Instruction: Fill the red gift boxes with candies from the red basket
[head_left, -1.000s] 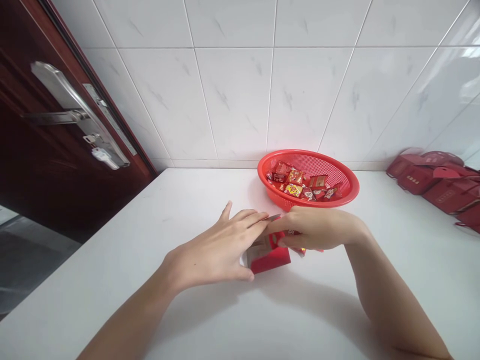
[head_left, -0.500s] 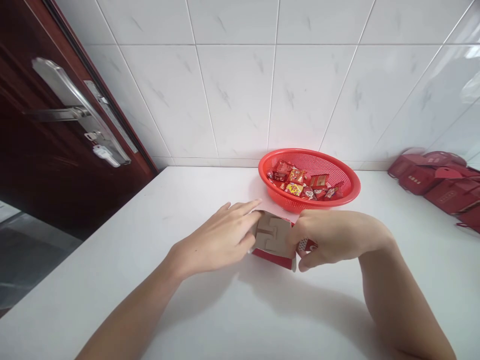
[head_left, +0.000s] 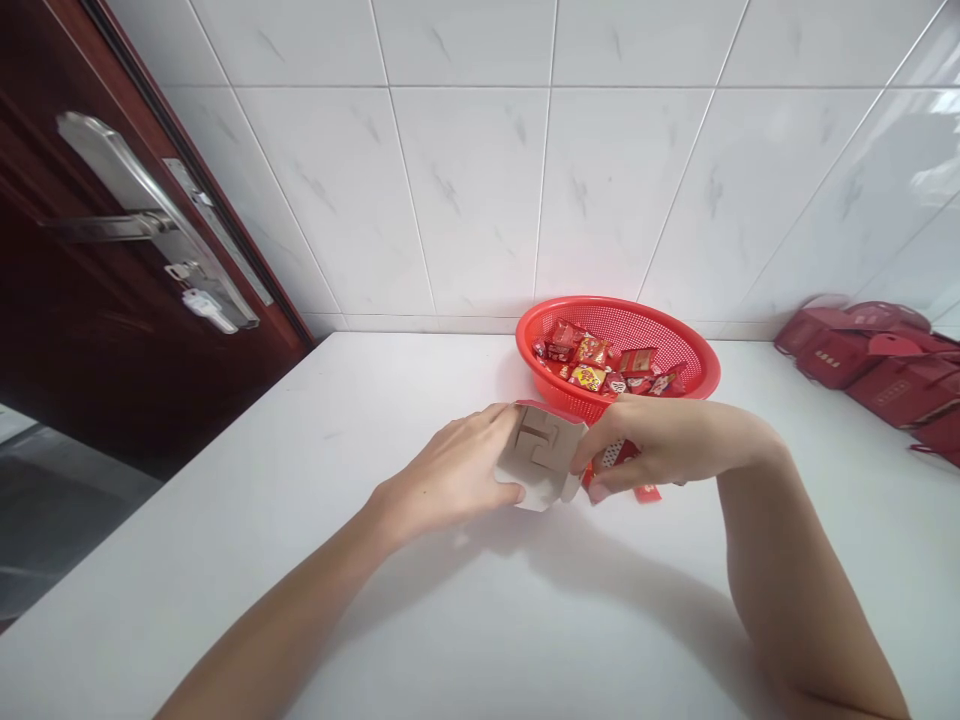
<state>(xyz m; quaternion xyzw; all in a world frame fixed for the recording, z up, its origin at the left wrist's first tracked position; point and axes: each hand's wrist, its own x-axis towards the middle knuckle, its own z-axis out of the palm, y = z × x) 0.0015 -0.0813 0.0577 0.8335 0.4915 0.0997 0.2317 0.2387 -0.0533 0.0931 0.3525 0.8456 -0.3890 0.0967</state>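
A small cardboard box (head_left: pixel 541 455), red outside and plain greyish inside, is tilted with its open end towards me. Slots and tabs show on its inner bottom. My left hand (head_left: pixel 459 470) wraps round its left side, thumb at the lower edge and fingers behind. At the right edge of the box, my right hand (head_left: pixel 660 445) is closed, its thumb and fingers pressed against a flap. Red printed pieces (head_left: pixel 619 453) show among the right fingers; I cannot tell whether they belong to the box or are wrappers.
Behind the hands stands a red plastic colander (head_left: pixel 675 330) with several wrapped candies (head_left: pixel 589 378). Several folded red gift boxes (head_left: pixel 885 370) lie at the right by the tiled wall (head_left: pixel 472 200). A dark red door (head_left: pixel 97 320) is at the left of the white table (head_left: pixel 247 520).
The box has tipped up, so more of its inside shows. My left hand has moved right and its thumb now grips the lower edge. My right hand has risen slightly.
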